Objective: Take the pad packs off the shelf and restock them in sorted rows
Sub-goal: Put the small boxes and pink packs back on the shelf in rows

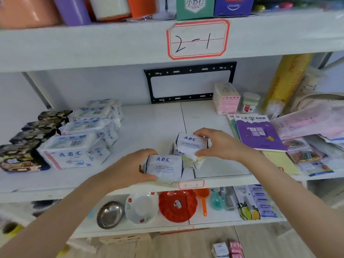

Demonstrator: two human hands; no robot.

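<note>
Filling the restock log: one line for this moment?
left hand grips front ABC pack | right hand grips rear ABC pack | on shelf

Small general shop, stockroom-style shelving. White shelves bear handwritten number labels. Stock is mixed and packaged: pad packs, bowls, books, boxes.

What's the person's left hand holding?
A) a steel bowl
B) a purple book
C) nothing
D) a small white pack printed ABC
D: the left hand grips a small white plastic pad pack printed ABC; the right hand grips a second ABC pack.
</note>
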